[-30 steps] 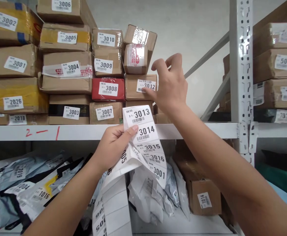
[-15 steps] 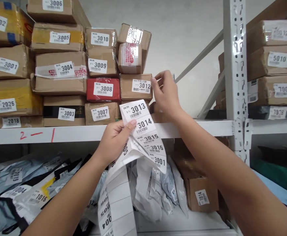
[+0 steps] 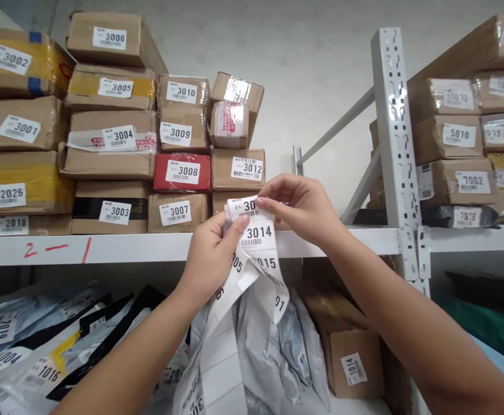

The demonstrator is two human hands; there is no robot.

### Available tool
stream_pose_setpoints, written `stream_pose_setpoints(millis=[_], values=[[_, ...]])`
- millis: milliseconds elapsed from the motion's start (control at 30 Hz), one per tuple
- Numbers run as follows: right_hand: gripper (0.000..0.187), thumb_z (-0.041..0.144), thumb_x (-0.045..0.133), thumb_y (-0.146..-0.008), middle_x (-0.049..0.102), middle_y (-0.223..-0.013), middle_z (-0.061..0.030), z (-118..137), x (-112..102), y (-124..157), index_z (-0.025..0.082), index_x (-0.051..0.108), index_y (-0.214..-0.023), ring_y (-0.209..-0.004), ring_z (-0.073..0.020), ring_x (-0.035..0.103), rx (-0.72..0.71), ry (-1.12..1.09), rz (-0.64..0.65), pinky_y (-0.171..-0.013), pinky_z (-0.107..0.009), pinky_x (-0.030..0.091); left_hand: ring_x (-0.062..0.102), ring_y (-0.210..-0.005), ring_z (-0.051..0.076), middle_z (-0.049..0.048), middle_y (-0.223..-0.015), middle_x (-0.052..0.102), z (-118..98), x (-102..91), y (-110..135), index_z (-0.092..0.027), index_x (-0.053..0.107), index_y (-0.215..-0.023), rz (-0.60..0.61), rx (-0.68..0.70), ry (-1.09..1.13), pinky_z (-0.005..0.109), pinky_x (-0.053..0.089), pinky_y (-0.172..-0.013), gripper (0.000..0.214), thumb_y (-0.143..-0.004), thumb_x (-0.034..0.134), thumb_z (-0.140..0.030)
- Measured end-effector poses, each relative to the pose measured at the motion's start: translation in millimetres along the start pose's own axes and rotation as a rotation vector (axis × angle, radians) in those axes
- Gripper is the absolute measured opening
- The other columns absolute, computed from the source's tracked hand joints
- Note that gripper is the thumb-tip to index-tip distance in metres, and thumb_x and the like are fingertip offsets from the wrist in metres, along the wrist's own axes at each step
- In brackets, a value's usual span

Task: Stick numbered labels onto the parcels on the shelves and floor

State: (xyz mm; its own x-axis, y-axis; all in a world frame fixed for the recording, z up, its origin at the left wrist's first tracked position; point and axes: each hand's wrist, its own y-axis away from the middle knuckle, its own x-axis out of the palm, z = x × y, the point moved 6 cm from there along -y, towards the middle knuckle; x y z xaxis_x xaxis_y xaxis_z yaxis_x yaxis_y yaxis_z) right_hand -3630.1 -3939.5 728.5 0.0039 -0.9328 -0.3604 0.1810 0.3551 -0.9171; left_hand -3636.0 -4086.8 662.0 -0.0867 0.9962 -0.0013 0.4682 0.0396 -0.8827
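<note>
Label strip — pinched at left edge by left hand, top corner by right hand.

the label strip is white with black digits and barcodes, one box red, the shelf edge white with red strokes.

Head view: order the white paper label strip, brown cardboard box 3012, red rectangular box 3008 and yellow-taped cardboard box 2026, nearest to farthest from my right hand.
1. White label strip: touching the right hand.
2. Brown box 3012: up-left.
3. Red box 3008: farther left.
4. Yellow-taped box 2026: far left.
</note>
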Motion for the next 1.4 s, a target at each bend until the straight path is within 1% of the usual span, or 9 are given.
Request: stream_pose_setpoints(millis=[100, 167, 267, 500, 733, 1033, 1200, 1300, 1400], values=[[0.033, 0.038, 0.080, -0.070, 0.069, -0.080, -0.0045, 6, 2, -7, 0.016, 0.067, -0.090, -0.073, -0.0155, 0.066, 0.000, 0.025, -0.029, -0.059, -0.027, 0.056, 0.061, -0.071, 0.017, 0.0030, -0.081, 0.071, -7, -9.7, 1, -0.018, 0.069, -0.088, -0.099, 0.061, -0.071, 0.023, 0.046, -0.060, 0.032, -0.087, 0.060, -0.049], [0.036, 0.037, 0.081, -0.069, 0.069, -0.077, -0.0044, 7, 6, -13, 0.015, 0.067, -0.095, -0.070, -0.0158, 0.066, 0.051, 0.028, -0.001, -0.060, -0.029, 0.056, 0.062, -0.074, 0.017, 0.0036, -0.084, 0.071, -10, -15.1, 2, -0.018, 0.069, -0.093, -0.128, 0.102, -0.067, 0.023, 0.046, -0.062, 0.032, -0.087, 0.060, -0.048], [0.028, 0.036, 0.079, -0.072, 0.068, -0.072, -0.0050, 11, 16, -22, 0.014, 0.067, -0.085, -0.064, -0.0152, 0.064, 0.099, 0.064, 0.090, -0.056, -0.029, 0.055, 0.064, -0.077, 0.017, 0.0045, -0.090, 0.072, -8, -22.3, 3, -0.019, 0.068, -0.103, -0.112, 0.093, -0.013, 0.024, 0.048, -0.063, 0.033, -0.087, 0.061, -0.047], [0.009, 0.025, 0.071, -0.081, 0.068, -0.074, -0.0031, 40, 35, -28, 0.017, 0.069, -0.079, -0.069, -0.0139, 0.062, -0.139, 0.355, 0.051, -0.064, -0.028, 0.050, 0.063, -0.063, 0.015, 0.0038, -0.077, 0.073, 5, -48.1, -2, -0.017, 0.069, -0.088, -0.111, -0.038, 0.098, 0.025, 0.048, -0.057, 0.034, -0.077, 0.072, -0.049], [0.010, 0.026, 0.068, -0.083, 0.070, -0.076, -0.0031, 36, 40, -24, 0.018, 0.071, -0.080, -0.070, -0.0144, 0.062, -0.187, 0.389, 0.084, -0.066, -0.029, 0.049, 0.064, -0.065, 0.016, 0.0044, -0.079, 0.074, 9, -54.9, 6, -0.016, 0.070, -0.086, -0.142, -0.069, 0.041, 0.024, 0.048, -0.057, 0.036, -0.075, 0.074, -0.050], [0.007, 0.018, 0.064, -0.085, 0.071, -0.076, -0.0018, 21, 21, 1, 0.017, 0.070, -0.081, -0.069, -0.0121, 0.061, -0.242, 0.427, 0.054, -0.065, -0.025, 0.043, 0.065, -0.068, 0.017, 0.0035, -0.082, 0.074, 13, -39.4, 18, -0.018, 0.070, -0.098, -0.114, -0.152, -0.120, 0.023, 0.048, -0.059, 0.037, -0.076, 0.073, -0.047], [0.019, 0.034, 0.061, -0.089, 0.068, -0.073, -0.0017, 23, 1, 5, 0.017, 0.069, -0.084, -0.068, -0.0126, 0.059, -0.250, 0.457, 0.030, -0.066, -0.026, 0.041, 0.060, -0.063, 0.015, 0.0013, -0.077, 0.072, 4, -32.0, 15, -0.018, 0.071, -0.088, -0.058, -0.100, -0.245, 0.023, 0.044, -0.057, 0.033, -0.075, 0.074, -0.048], [0.028, 0.037, 0.060, -0.090, 0.069, -0.086, -0.0031, 26, -27, -17, 0.021, 0.063, -0.112, -0.076, -0.0152, 0.061, -0.217, 0.481, -0.133, -0.071, -0.028, 0.045, 0.052, -0.053, 0.013, 0.0000, -0.059, 0.065, -16, -40.7, 4, -0.017, 0.066, -0.064, -0.026, -0.046, -0.390, 0.022, 0.037, -0.050, 0.042, -0.080, 0.065, -0.055], [0.055, 0.024, 0.067, -0.082, 0.062, -0.118, -0.0090, 24, -58, -64, 0.025, 0.047, -0.134, -0.098, -0.0215, 0.061, -0.193, 0.575, -0.350, -0.080, -0.032, 0.049, 0.049, -0.048, 0.011, 0.0012, -0.049, 0.059, -50, -49.6, -21, -0.016, 0.063, -0.053, -0.033, -0.017, -0.615, 0.022, 0.036, -0.052, 0.065, -0.089, 0.042, -0.065]])
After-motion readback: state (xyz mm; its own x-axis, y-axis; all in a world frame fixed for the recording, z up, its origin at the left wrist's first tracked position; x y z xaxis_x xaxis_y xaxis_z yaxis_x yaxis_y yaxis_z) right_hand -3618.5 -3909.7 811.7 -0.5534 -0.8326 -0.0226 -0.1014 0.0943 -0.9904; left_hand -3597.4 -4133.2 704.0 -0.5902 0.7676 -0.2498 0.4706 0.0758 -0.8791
